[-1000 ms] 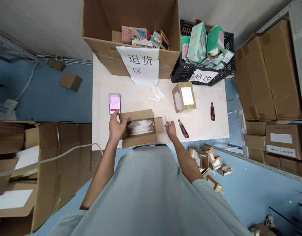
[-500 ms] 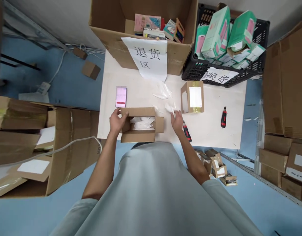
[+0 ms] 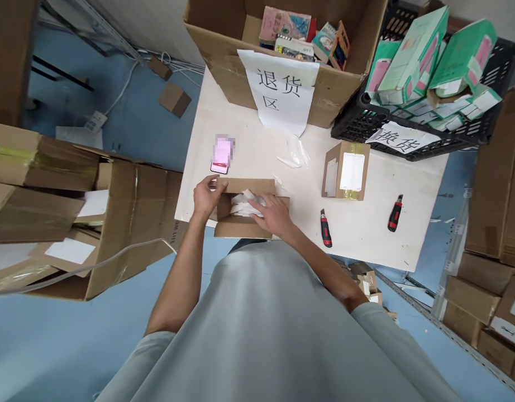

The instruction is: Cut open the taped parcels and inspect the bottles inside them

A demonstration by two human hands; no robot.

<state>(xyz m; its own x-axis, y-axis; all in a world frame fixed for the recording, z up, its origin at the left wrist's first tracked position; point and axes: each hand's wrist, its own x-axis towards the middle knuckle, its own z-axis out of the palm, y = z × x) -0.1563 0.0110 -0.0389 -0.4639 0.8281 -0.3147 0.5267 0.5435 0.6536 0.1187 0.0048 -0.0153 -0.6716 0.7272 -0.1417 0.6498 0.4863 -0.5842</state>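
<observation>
A small open cardboard box (image 3: 244, 228) lies at the table's front edge, its long flaps spread. White crumpled packing material (image 3: 241, 207) fills its inside. My left hand (image 3: 207, 198) grips the box at its upper left corner, thumb over the long flap's end. Reaching over the right part of the opening, my right hand (image 3: 275, 216) has its fingers spread on the packing, and a white strip (image 3: 249, 195) lies against them. Beyond the box are clear plastic scraps (image 3: 294, 152). A red-and-black utility knife (image 3: 325, 229) rests right of the box.
A taped, labelled carton (image 3: 345, 170) and a second utility knife (image 3: 395, 213) are to the right. A phone (image 3: 222, 153) lies at left. Behind stand a large carton (image 3: 224, 64) of books and a black crate (image 3: 353, 120) of green boxes. Stacked cartons (image 3: 127, 223) flank the table.
My right hand has moved left from beside the box to over its opening, bringing the white packing piece with it. My left hand keeps its grip. The camera view has shifted and turned slightly.
</observation>
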